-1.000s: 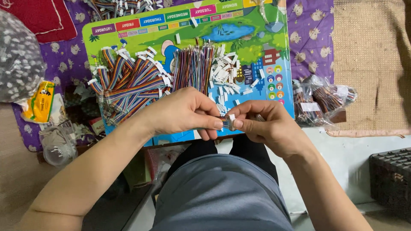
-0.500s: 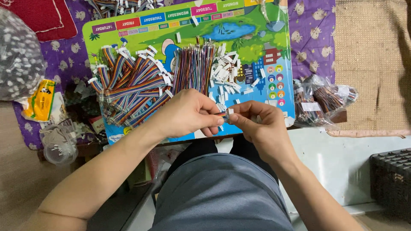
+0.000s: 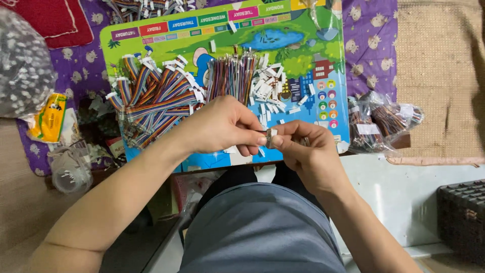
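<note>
Pinched between both hands — small white plastic connector.

This looks like a home turned into a small piecework spot. The work surface is a children's picture board in bright colours, laid over a purple cloth with cartoon animals. Heaps of rainbow ribbon cables and loose white connectors cover it, with more cables bagged in clear plastic at the side. A woven mat, a red cushion and a snack packet lie around, household things rather than factory fittings.
</note>
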